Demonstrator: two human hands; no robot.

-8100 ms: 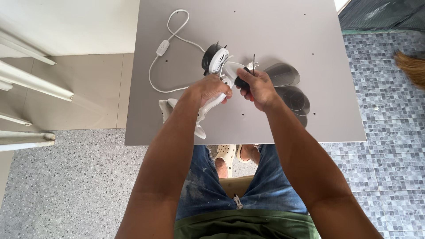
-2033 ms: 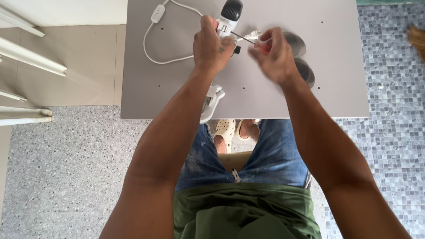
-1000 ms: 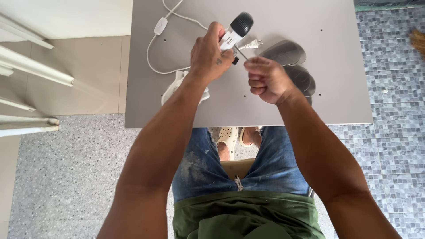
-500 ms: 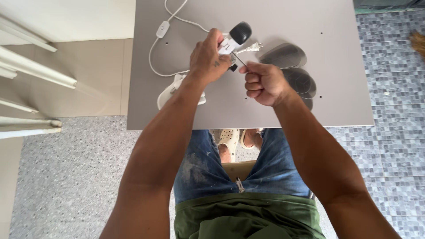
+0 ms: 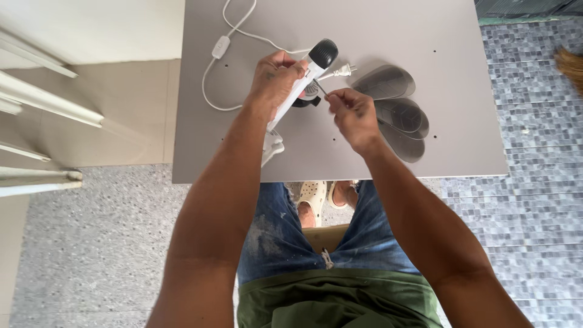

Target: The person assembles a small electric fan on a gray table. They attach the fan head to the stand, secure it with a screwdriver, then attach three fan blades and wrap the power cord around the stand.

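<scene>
**White fan body in hand, blades off and lying aside**

White plastic is what the left hand (image 5: pixel 276 79) is wrapped around: the slim stem of a small fan body (image 5: pixel 302 76) with a dark rounded head, held tilted above the grey board (image 5: pixel 255 146) that serves as the work surface. The fingers are closed firmly round the stem. The right hand (image 5: pixel 354 112) is pinched shut on a thin dark tool, seemingly a small screwdriver (image 5: pixel 321 88), whose tip sits against the stem just below the dark head.

Taking the fan body as the landmark: to its right, flat on the board, lie three translucent grey fan blades (image 5: pixel 395 112), overlapping and separate from the body. Directly beneath it a dark round part (image 5: pixel 306 99) rests on the board, mostly hidden by the hands. Its white cord (image 5: pixel 228 42) loops away to the upper left, with an inline switch, and the plug (image 5: pixel 346 70) lies just right of the head. A white clip-like base (image 5: pixel 273 146) shows below the left wrist.

Judging by this layout, the unit is partly in pieces: blades are detached, and the work at the stem with the tool is under way, not finished. Whether a screw is going in or coming out cannot be told, and no loose screws are visible.
</scene>
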